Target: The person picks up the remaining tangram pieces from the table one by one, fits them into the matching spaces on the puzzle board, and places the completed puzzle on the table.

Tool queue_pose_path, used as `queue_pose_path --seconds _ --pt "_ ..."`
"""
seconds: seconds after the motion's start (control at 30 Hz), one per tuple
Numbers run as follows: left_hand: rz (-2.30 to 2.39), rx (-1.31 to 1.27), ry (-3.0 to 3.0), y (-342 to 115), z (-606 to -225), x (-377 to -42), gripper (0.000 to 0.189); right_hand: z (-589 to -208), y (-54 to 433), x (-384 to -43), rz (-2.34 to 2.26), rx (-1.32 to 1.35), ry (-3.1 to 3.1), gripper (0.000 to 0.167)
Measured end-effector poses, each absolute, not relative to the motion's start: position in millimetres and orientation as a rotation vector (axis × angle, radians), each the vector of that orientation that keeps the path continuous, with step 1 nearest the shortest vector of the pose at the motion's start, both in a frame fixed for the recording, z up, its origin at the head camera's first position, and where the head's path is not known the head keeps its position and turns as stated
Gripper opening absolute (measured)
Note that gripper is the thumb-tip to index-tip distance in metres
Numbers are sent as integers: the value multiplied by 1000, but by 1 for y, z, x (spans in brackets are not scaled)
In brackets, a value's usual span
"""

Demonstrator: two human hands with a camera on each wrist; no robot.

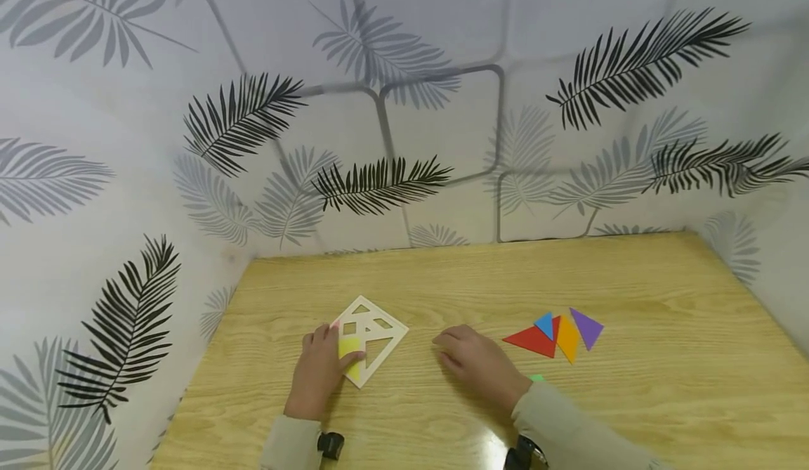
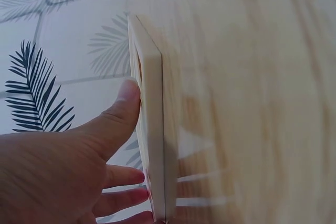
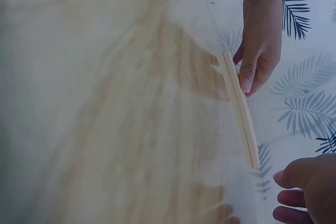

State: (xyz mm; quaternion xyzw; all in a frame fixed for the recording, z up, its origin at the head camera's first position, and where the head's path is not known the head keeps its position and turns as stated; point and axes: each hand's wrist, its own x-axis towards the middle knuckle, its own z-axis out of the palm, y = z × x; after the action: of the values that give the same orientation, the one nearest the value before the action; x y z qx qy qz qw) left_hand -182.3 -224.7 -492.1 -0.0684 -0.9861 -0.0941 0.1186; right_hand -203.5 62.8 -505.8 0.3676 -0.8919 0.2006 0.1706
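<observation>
Left hand (image 1: 319, 371) rested on white tangram frame (image 1: 369, 338), fingers straight, thumb on yellow piece (image 1: 349, 347). Right hand (image 1: 477, 364) lay flat on worktop (image 1: 632, 400), fingers relaxed, holding nothing.

Head looks down; wrists skim (closely) the shared frame (image 1: 369, 338)

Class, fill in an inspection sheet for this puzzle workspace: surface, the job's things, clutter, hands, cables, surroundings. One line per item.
Surface: wooden table, light grain, glare near the front edge.
Job's things: white tangram frame lying flat with cut-out slots; yellow piece in it; loose red triangle, blue triangle, orange piece and purple triangle grouped to the right; a green piece peeks out by the right sleeve.
Clutter: nothing seen.
Hands: left hand rests on the frame, fingers straight, thumb on the yellow piece; right hand lies on the table, holding nothing.
Cables: nothing seen.
Surroundings: leaf-print wall panels on three sides.
</observation>
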Motion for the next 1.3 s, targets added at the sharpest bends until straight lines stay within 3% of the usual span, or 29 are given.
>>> queue_pose_path --seconds 0.4,1.3 --pt "-458 -247 -2964 -220 -491 -186 64 -507 50 -203 622 1094 -2542 18" --pt "-556 -486 -3067 -197 -494 -207 72 -511 45 -197 709 1300 -2514 12"
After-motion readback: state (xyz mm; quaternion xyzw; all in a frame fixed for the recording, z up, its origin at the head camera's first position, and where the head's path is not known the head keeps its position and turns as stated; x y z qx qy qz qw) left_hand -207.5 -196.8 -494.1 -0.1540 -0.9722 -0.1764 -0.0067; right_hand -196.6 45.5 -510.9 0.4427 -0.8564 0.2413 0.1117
